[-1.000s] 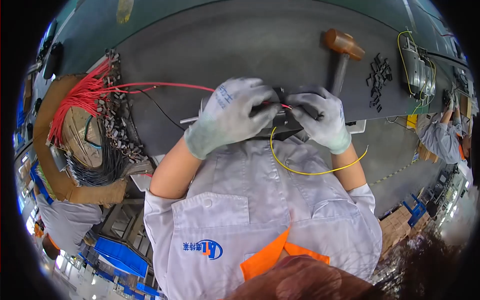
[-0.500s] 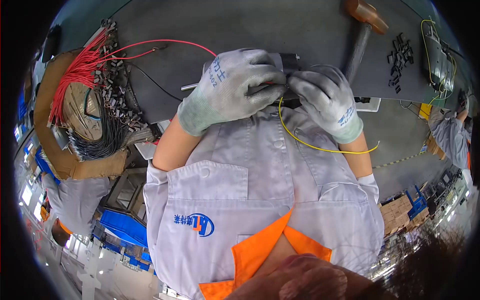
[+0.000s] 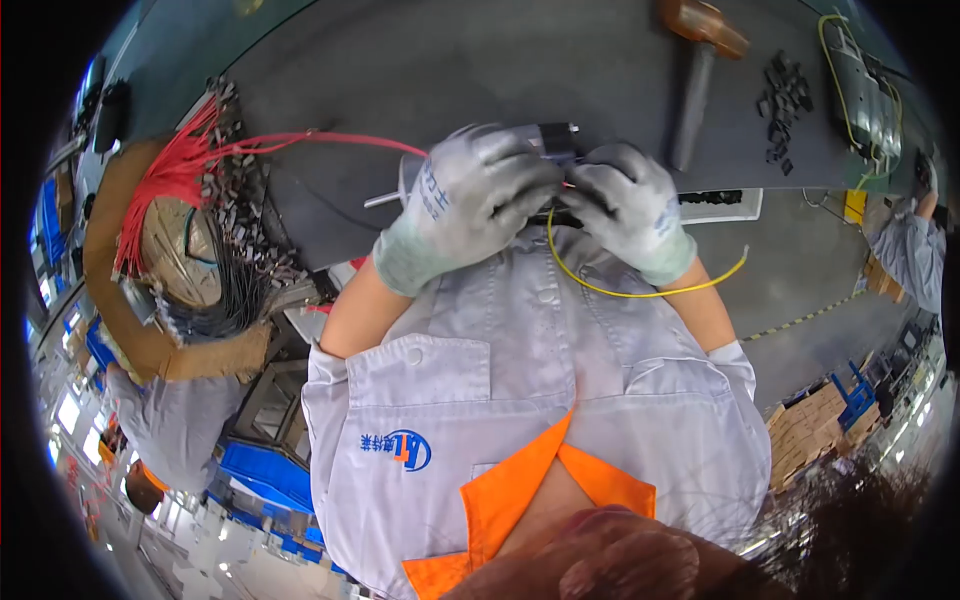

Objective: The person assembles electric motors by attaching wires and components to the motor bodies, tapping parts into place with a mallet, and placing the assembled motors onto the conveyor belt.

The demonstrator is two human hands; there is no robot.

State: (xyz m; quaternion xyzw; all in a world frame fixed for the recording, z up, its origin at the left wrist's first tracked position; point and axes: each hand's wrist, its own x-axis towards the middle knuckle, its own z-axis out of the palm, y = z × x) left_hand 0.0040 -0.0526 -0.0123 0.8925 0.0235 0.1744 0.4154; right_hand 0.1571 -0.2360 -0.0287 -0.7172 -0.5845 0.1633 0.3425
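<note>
Red wires (image 3: 370,142) run from the bundle on the left to my left hand (image 3: 482,190), whose gloved fingers are closed on one. Touching or very near its fingertips, my right hand (image 3: 622,205) is pinched closed; a bit of red shows between the hands, but what the right fingers grip is hidden. Behind them is a black and silver device (image 3: 555,140), mostly covered, and a metal rod (image 3: 382,200) sticks out left of my left hand. A yellow wire (image 3: 620,293) curves from below the hands across my shirt to my right forearm.
A mallet (image 3: 692,105) lies on the dark table (image 3: 450,60), with small black pieces (image 3: 785,105) to its right. Farther right stands a metal device (image 3: 865,95) with yellow wires. A cardboard box (image 3: 105,240) at left holds wire bundles. Co-workers are at both sides.
Both hands stay close together; they shifted up in the view, then slightly down again along with the table and its objects. More of the black and silver device shows than a second ago.
</note>
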